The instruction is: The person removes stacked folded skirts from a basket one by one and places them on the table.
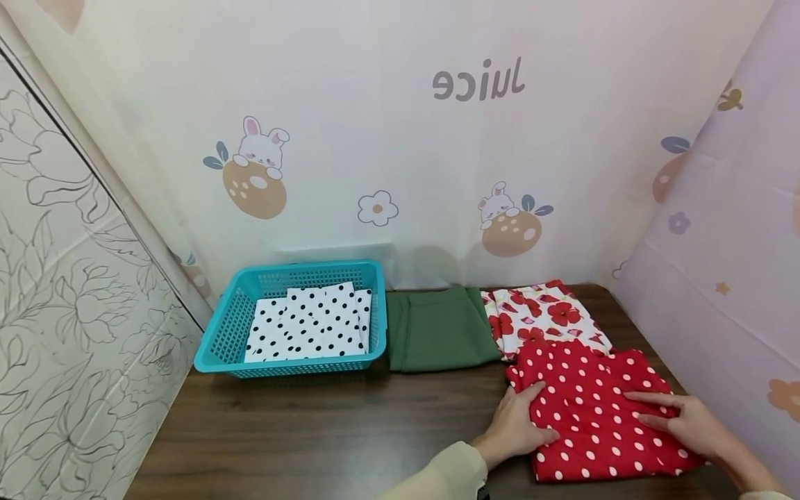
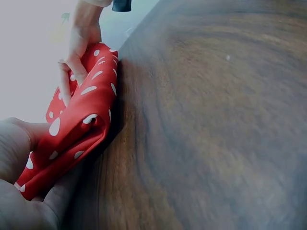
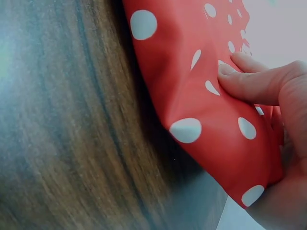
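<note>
A folded red cloth with white polka dots lies at the right front of the table. My left hand holds its left edge; in the left wrist view the thumb is on top and a finger runs beneath the layered fold. At the opposite side, my right hand grips the cloth's right edge. In the right wrist view, fingers lie over the red fabric and the rest of the hand goes under its edge. Behind it, a white cloth with red flowers is partly covered by the red one.
A folded green cloth lies left of the floral one. Further left stands a turquoise basket containing folded white cloth with black dots. Printed curtains enclose the back and sides of the brown wooden table.
</note>
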The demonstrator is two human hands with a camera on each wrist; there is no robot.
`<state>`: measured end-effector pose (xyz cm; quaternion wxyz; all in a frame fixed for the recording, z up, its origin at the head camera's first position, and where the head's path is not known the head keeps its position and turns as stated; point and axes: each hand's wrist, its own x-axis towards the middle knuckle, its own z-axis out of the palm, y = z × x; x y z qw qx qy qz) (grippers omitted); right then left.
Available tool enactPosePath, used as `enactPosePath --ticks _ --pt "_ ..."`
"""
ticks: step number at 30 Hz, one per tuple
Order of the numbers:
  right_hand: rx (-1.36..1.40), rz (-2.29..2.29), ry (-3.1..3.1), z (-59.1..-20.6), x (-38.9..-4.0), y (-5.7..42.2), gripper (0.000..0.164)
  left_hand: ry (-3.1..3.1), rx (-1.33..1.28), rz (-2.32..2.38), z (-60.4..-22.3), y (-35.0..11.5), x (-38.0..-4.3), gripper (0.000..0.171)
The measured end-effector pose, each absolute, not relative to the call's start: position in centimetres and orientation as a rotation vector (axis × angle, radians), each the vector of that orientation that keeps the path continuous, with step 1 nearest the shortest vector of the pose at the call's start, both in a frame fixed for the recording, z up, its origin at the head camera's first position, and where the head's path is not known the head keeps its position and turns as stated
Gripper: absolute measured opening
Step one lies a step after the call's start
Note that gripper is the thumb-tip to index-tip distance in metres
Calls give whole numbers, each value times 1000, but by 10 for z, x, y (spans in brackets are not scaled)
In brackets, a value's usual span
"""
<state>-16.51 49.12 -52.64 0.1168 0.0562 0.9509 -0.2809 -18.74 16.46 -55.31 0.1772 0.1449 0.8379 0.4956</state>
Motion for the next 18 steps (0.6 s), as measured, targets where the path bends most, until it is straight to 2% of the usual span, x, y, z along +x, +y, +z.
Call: enactPosePath --ticks 9,14,18 --pt "86 -802 2832 -526 -167 489 50 2343 444 1432 -550 156 -186 67" --pt "102 -829 2823 -525 -166 496 56 2353 376 1495 -545 158 -184 60" --pt "83 -826 2844 -524 -165 505 58 2384 331 1544 -541 160 -185 62"
